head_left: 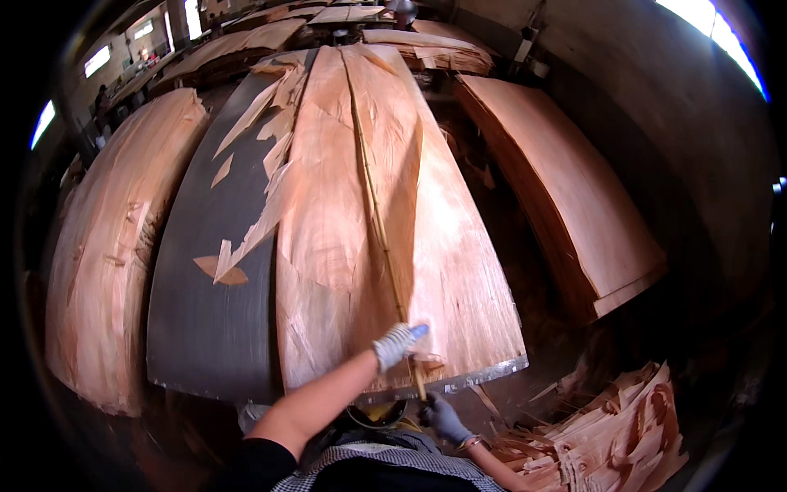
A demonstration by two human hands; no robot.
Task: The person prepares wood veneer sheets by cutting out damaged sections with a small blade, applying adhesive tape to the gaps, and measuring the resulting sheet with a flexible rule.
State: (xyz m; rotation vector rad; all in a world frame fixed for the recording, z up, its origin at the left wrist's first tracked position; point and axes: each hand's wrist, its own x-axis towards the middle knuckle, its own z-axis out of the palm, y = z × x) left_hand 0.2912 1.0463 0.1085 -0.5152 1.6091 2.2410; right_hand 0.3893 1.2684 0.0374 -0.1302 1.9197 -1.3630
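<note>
A long thin bamboo pole [376, 211] lies lengthwise over pinkish wood veneer sheets [320, 217] on a long table. My right hand [447, 420], in a dark grey glove, is closed around the pole's near end, just past the table's front edge. Farther up the pole is my left hand [394, 344], in a pale striped glove with blue fingertips. Its fingers reach across the pole and look closed on it, though their undersides are hidden. Along the pole's right side a loose veneer flap [416, 176] stands raised and casts a shadow.
A dark board [217, 328] on the left carries torn veneer scraps [225, 266]. Veneer stacks stand at the left [115, 254] and right [574, 189]. Broken veneer strips [607, 439] are heaped at the lower right. More stacks [430, 53] fill the back.
</note>
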